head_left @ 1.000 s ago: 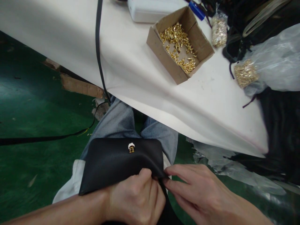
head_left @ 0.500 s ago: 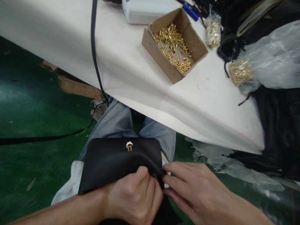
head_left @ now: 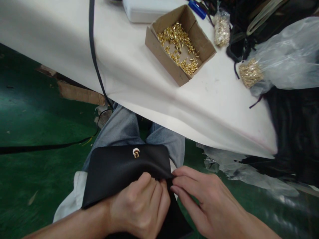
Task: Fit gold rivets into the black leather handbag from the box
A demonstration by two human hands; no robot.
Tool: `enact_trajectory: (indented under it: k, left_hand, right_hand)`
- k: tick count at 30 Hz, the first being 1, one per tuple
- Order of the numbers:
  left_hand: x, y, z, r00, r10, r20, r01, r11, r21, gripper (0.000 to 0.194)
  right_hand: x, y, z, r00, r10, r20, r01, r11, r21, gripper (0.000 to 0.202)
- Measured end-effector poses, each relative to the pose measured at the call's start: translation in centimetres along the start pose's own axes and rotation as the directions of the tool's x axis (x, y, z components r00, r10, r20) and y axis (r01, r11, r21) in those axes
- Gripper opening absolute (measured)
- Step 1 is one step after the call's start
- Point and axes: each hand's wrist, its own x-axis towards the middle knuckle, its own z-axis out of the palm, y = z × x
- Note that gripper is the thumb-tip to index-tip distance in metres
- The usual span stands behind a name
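A black leather bag (head_left: 112, 172) lies across my lap, with a small gold clasp (head_left: 136, 153) and a bit of white near the far edge of its flap. My left hand (head_left: 142, 205) is closed in a fist over the bag's near part, gripping the black material by its right side. The fingers of my right hand (head_left: 199, 196) pinch the bag's right edge, close beside the left knuckles. What lies under the left fingers is hidden.
On the white-covered table (head_left: 139, 73) stands a cardboard box (head_left: 164, 59) of small gold fittings. Bagged gold pieces (head_left: 250, 73), a blue marker-like object (head_left: 197, 9) and a white case (head_left: 147, 11) are around it. A black strap (head_left: 92, 43) hangs over the table edge.
The right hand's fingers have shifted slightly, lifting the bag's right edge a little. My left fist stays on the bag. The whole view has moved slightly.
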Motion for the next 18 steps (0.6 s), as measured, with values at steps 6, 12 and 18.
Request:
enact_trajectory:
  k: [6,12,18]
  left_hand:
    - [-0.1,0.1,-0.2,0.997,-0.063,-0.049,0.063,0.998,-0.011,0.032]
    - [-0.3,0.3,-0.5,0.998,-0.06,-0.02,0.061,0.998,0.025,0.033]
    - [-0.3,0.5,-0.5,0.995,-0.088,-0.05,0.089,0.996,0.018,0.037]
  right_hand:
    - [0.1,-0.3,0.6,0.996,0.086,-0.028,-0.084,0.994,0.064,0.025]
    - [0.3,-0.9,1.1,0.967,0.214,-0.141,-0.192,0.969,0.155,0.026]
    - [0.7,-0.9,1.9,0.948,0.217,-0.235,-0.189,0.973,0.135,0.028]
